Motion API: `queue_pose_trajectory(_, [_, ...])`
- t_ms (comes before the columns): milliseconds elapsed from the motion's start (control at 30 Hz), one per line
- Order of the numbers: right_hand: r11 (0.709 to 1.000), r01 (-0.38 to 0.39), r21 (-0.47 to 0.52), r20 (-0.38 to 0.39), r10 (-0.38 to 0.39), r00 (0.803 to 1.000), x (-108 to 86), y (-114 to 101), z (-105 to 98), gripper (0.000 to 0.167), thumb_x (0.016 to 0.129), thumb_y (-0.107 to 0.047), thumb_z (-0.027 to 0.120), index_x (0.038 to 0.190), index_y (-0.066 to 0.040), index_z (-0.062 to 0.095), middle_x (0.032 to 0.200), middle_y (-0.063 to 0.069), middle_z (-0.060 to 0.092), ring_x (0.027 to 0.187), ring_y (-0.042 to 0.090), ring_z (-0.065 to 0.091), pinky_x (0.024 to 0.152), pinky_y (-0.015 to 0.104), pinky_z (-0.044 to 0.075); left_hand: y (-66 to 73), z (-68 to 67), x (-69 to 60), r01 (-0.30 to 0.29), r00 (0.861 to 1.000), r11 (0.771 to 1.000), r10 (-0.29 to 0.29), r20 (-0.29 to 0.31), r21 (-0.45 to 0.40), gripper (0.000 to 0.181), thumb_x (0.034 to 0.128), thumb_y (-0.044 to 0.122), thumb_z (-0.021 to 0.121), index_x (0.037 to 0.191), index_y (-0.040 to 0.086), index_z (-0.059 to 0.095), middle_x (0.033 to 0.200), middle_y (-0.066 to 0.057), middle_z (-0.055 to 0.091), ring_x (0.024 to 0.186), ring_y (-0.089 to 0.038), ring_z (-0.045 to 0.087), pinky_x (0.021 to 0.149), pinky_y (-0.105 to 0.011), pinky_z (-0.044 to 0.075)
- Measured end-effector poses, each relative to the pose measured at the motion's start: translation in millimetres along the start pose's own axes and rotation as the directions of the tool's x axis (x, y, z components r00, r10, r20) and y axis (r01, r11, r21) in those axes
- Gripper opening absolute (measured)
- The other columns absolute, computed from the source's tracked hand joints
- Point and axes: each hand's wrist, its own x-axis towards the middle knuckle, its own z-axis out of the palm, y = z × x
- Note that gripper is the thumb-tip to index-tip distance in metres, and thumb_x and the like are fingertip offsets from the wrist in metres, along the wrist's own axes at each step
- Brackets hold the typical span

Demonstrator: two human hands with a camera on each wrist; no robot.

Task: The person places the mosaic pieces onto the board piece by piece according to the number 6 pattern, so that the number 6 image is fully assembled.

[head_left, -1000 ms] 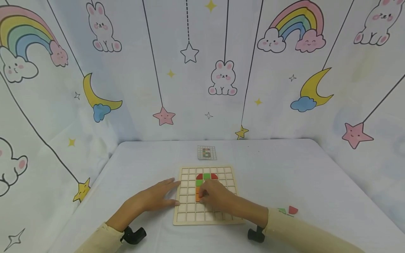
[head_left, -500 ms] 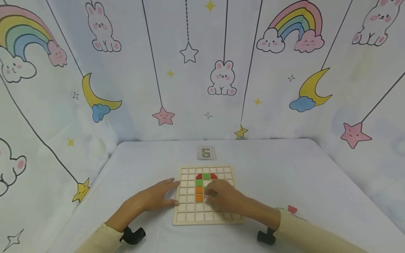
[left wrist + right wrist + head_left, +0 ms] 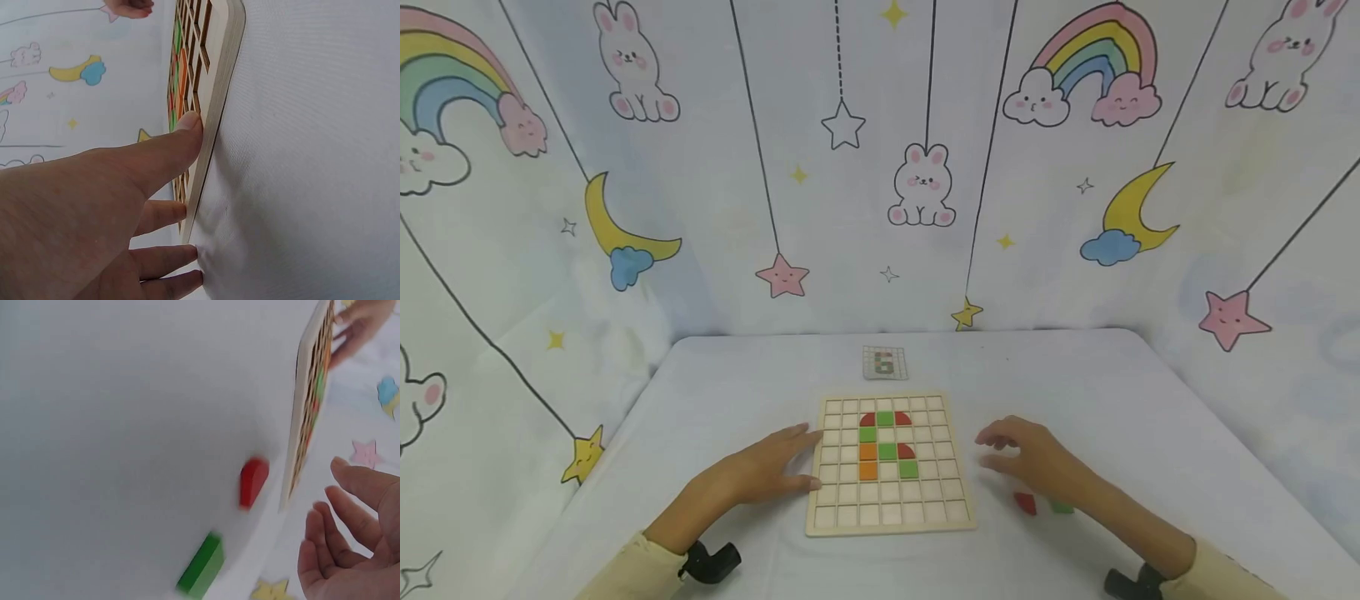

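Note:
A wooden grid board (image 3: 842,518) lies on the table. Red rounded, green square and orange square blocks fill some of its cells. My left hand (image 3: 760,468) touches the board's left edge; in the left wrist view its thumb (image 3: 189,122) rests on the rim. Off the board's right side, my right hand (image 3: 1037,458) hovers with loosely bent fingers and nothing between them. Below it on the table are a red rounded block (image 3: 1025,502) and a green block (image 3: 1062,506), partly covered by the hand. Both blocks (image 3: 252,482) show whole in the right wrist view.
A small card (image 3: 884,363) printed with a grid and a coloured figure lies behind the board. White cloth covers the table (image 3: 760,375). A curtain (image 3: 850,208) with bunnies, stars and rainbows stands behind and at both sides.
My right hand has left the board and moved right, above the loose blocks. A green block, a red rounded block and another green block now show in cells it covered. The left hand stays put.

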Motion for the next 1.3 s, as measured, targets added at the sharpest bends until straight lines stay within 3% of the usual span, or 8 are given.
queue_pose_trajectory(133, [0.998, -0.060, 0.037, -0.010, 0.060, 0.998, -20.8, 22.1, -21.1, 0.034, 0.094, -0.026, 0.082, 0.124, -0.014, 0.072, 0.121, 0.002, 0.072, 0.113, 0.024, 0.067, 0.099, 0.052, 0.059, 0.5, -0.6, -0.1, 0.007, 1.000, 1.000, -0.007, -0.003, 0.006, 0.082, 0.0946, 0.050, 0.077, 0.160, 0.013, 0.046, 0.168, -0.021, 0.037, 0.155, -0.041, 0.035, 0.124, -0.060, 0.035])
queue_pose_trajectory(267, [0.991, -0.115, 0.060, -0.003, 0.116, 0.993, -40.5, 44.8, -38.4, 0.042, 0.095, -0.033, 0.080, 0.130, -0.012, 0.070, 0.128, 0.006, 0.070, 0.119, 0.031, 0.066, 0.094, 0.045, 0.061, 0.9, -0.8, -0.7, 0.006, 1.000, 1.000, -0.006, -0.003, 0.002, 0.081, 0.0945, 0.049, 0.077, 0.160, 0.013, 0.046, 0.167, -0.022, 0.037, 0.155, -0.042, 0.036, 0.124, -0.061, 0.035])
queue_pose_trajectory(400, [0.987, -0.159, 0.020, 0.005, 0.159, 0.987, -56.9, 64.1, -51.1, 0.047, 0.095, -0.036, 0.080, 0.132, -0.009, 0.069, 0.128, 0.006, 0.070, 0.117, 0.029, 0.066, 0.090, 0.036, 0.061, 1.3, -0.9, -1.7, -0.005, 1.000, 1.000, 0.005, -0.002, -0.005, 0.081, 0.0950, 0.049, 0.077, 0.160, 0.011, 0.046, 0.167, -0.024, 0.037, 0.154, -0.044, 0.036, 0.124, -0.061, 0.035])
queue_pose_trajectory(533, [0.976, -0.220, -0.004, 0.031, 0.220, 0.975, -68.1, 77.0, -59.5, 0.051, 0.094, -0.036, 0.080, 0.134, -0.006, 0.067, 0.128, 0.009, 0.070, 0.118, 0.032, 0.065, 0.093, 0.046, 0.062, 0.0, 0.0, -1.3, -0.001, 1.000, 1.000, 0.001, 0.004, -0.008, 0.081, 0.0956, 0.049, 0.076, 0.161, 0.012, 0.045, 0.167, -0.023, 0.036, 0.155, -0.044, 0.035, 0.124, -0.061, 0.033])
queue_pose_trajectory(667, [0.963, -0.269, -0.021, 0.060, 0.269, 0.961, -72.8, 83.6, -60.3, 0.055, 0.093, -0.041, 0.081, 0.131, -0.005, 0.067, 0.129, 0.013, 0.070, 0.121, 0.037, 0.064, 0.100, 0.058, 0.057, -3.4, 2.3, 1.0, 0.013, 1.000, 1.000, -0.013, 0.006, 0.016, 0.081, 0.0962, 0.051, 0.075, 0.162, 0.014, 0.044, 0.169, -0.021, 0.035, 0.156, -0.041, 0.034, 0.126, -0.060, 0.032])
queue_pose_trajectory(900, [0.942, -0.333, -0.042, 0.084, 0.335, 0.938, -74.2, 87.8, -52.3, 0.053, 0.086, -0.039, 0.088, 0.124, -0.007, 0.070, 0.122, 0.005, 0.072, 0.115, 0.027, 0.065, 0.100, 0.052, 0.059, -4.5, 3.3, 2.7, 0.008, 1.000, 1.000, -0.008, 0.006, 0.016, 0.082, 0.0957, 0.052, 0.075, 0.162, 0.014, 0.044, 0.168, -0.021, 0.036, 0.156, -0.041, 0.034, 0.124, -0.060, 0.034])
queue_pose_trajectory(1300, [0.952, -0.296, -0.073, 0.069, 0.301, 0.951, -75.3, 87.5, -48.2, 0.032, 0.090, -0.028, 0.084, 0.115, -0.010, 0.073, 0.114, -0.001, 0.071, 0.110, 0.024, 0.066, 0.098, 0.052, 0.059, -4.3, 3.6, 2.0, 0.012, 1.000, 1.000, -0.012, 0.000, 0.027, 0.082, 0.0955, 0.053, 0.075, 0.162, 0.015, 0.044, 0.168, -0.020, 0.036, 0.156, -0.040, 0.035, 0.125, -0.059, 0.034])
